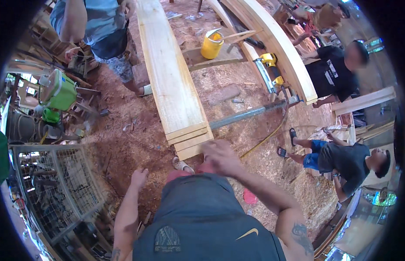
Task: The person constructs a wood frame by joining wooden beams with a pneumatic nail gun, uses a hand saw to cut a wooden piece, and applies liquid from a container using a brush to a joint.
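Right hand [220, 157] blurred, at the near end of the stacked planks [176, 87], fingers spread wide and touching or just over the lowest board's end; grip not clear. Left hand [139, 177] hanging free above the sawdust floor [132, 139], loosely curled, holding nothing. Planks stacked in steps, running away up the picture, near end resting across a grey pipe [250, 114]. Yellow bucket [211, 44] on a small board beyond, to the right of the planks. Yellow nail gun [272, 69] on the curved beam [280, 48] farther right. Green machine [58, 91] well apart at left, wire cage [54, 187] below it. Other people standing and crouching around the edges.
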`<state>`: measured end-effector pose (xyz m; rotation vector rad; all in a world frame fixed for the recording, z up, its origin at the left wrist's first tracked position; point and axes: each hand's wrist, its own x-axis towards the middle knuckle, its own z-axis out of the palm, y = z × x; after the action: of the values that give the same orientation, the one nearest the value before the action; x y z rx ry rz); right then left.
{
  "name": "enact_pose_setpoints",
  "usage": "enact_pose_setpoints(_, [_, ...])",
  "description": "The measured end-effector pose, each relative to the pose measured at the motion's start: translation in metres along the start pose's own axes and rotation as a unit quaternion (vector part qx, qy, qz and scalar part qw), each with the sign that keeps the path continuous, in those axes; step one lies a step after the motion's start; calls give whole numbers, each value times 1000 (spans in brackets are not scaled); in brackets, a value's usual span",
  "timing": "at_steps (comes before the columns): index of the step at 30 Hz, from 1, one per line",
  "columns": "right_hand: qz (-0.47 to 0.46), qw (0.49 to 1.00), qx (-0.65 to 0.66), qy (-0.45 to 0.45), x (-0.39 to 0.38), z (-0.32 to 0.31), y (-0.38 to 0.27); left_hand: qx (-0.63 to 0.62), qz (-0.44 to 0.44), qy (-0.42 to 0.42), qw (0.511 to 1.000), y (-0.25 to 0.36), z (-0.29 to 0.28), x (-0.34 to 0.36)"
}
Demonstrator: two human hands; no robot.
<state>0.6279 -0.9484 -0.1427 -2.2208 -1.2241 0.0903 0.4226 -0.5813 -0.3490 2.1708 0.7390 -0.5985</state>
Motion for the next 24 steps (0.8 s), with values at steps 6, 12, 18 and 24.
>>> enact_pose_setpoints(6, [13, 996, -64, 57, -36, -19, 19, -136, -90, 62, 985, -91, 27, 8])
enact_pose_setpoints(12, [-123, 990, 61, -35, 29, 54, -23, -2, -109, -58, 992, -69, 29, 25])
enact_pose_setpoints(18, [122, 979, -109, 123, -40, -22, 24, -177, -115, 12, 977, -12, 4, 4])
enact_pose_setpoints(24, [4, 999, 41, -6, -10, 11, -25, -219, -200, -27, 955, -100, 42, -9])
